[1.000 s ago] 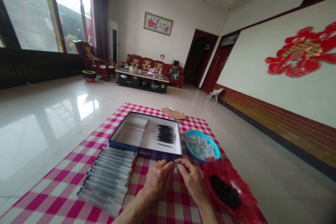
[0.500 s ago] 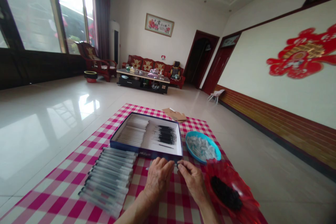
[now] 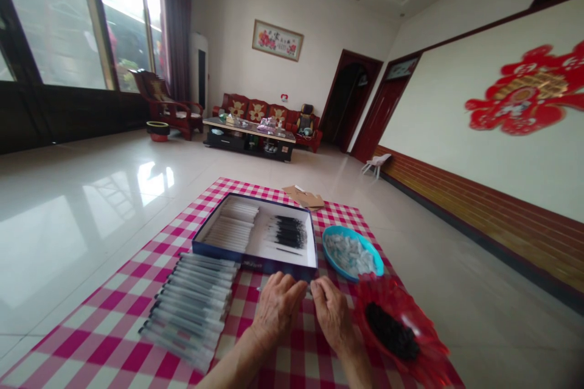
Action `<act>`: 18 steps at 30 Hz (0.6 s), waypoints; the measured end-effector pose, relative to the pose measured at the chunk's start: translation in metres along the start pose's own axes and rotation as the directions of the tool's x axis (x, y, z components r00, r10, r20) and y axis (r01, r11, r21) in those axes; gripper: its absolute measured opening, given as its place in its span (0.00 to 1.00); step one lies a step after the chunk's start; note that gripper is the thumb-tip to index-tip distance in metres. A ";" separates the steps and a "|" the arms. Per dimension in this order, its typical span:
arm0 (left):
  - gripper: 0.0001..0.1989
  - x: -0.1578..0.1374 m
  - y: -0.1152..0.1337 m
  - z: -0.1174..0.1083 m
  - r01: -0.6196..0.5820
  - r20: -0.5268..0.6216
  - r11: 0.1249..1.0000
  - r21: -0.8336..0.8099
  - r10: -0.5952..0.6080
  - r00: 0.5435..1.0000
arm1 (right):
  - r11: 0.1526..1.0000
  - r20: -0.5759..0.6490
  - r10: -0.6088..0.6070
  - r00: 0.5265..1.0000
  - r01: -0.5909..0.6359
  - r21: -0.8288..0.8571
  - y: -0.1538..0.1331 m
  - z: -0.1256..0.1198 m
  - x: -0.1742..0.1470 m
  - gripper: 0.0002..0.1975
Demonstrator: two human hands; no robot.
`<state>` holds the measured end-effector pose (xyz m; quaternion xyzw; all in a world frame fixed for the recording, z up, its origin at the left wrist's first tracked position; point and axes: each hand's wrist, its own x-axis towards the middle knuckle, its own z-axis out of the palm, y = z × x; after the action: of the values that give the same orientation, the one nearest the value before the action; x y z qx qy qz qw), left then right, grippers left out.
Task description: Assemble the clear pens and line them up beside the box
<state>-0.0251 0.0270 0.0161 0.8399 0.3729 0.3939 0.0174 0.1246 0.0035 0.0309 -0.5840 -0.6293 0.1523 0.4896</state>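
Observation:
My left hand [image 3: 279, 305] is closed around a slim clear pen lying crosswise, whose pale tip [image 3: 259, 289] shows left of the knuckles. Close beside it, my right hand [image 3: 332, 309] pinches the pen's other end between thumb and forefinger; the fingers hide most of that end. Left of my hands, a row of clear pens with black ends [image 3: 189, 304] lies on the checked cloth. Beyond my hands stands a shallow blue-edged box [image 3: 255, 264] holding white tubes [image 3: 230, 225] and thin black sticks [image 3: 291, 232].
At right are a blue bowl [image 3: 378, 264] of small translucent pieces and a red petal-edged dish [image 3: 422, 323] of small black parts. Brown cardboard [image 3: 303, 197] lies behind the box. A pink checked cloth [image 3: 114, 310] covers the table.
My right fingers have curled in further and now cover the small black piece that showed between them. Both hands stay at nearly the same spot.

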 end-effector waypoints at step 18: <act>0.12 0.000 0.003 -0.003 0.037 0.056 0.999 -0.001 -0.037 0.998 | 0.993 0.049 -0.095 0.994 0.098 -0.060 0.014 0.006 -0.007 0.15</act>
<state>-0.0256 0.0243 0.0193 0.8435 0.3873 0.3704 0.0358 0.1271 0.0039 0.0144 -0.5643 -0.6723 0.1219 0.4633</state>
